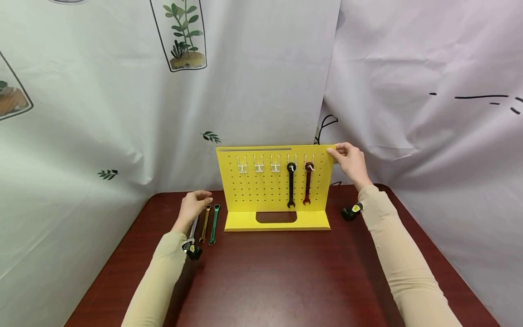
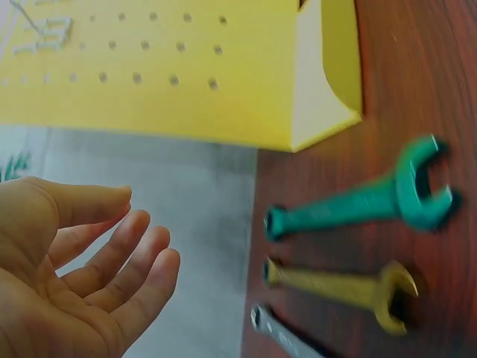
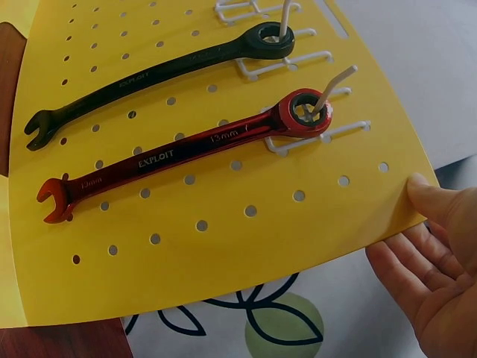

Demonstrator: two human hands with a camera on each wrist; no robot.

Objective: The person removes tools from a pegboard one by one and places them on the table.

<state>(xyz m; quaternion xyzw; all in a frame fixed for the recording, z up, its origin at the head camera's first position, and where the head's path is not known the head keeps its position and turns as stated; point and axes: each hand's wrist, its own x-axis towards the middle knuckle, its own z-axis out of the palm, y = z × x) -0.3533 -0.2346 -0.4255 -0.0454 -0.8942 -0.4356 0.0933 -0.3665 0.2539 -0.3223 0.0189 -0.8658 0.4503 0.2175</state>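
1. Yellow metal-looking pegboard, perforated and L-shaped (image 1: 267, 204), stands upright near the back edge of the dark reddish-brown desk (image 1: 286, 272), its foot toward us.
2. We see the right hand (image 1: 352, 162) pinching the board's upper right corner, thumb on the front face and fingers behind.
3. We find the left hand (image 1: 193, 209) released, its fingers loosely bent around nothing, raised near the desk's back left corner beside the loose wrenches.
4. Below and beside that hand, we count three wrenches lying side by side, ring ends toward the desk's back edge: a shiny green metal wrench (image 1: 214, 225) closest to the board, a gold-coloured metal wrench (image 1: 205, 223) in the middle, and a silver metal wrench (image 1: 194, 226) nearest the desk's left edge, partly covered in the head view.
5. Toward the board's right edge, we see a near-black metal wrench (image 1: 291, 186) and, closer to that edge, a glossy red metal wrench (image 1: 308, 186), both hanging by their rings with open jaws down.
6. Toward its upper left corner, we see three white wire hooks (image 1: 259, 168) in a row.
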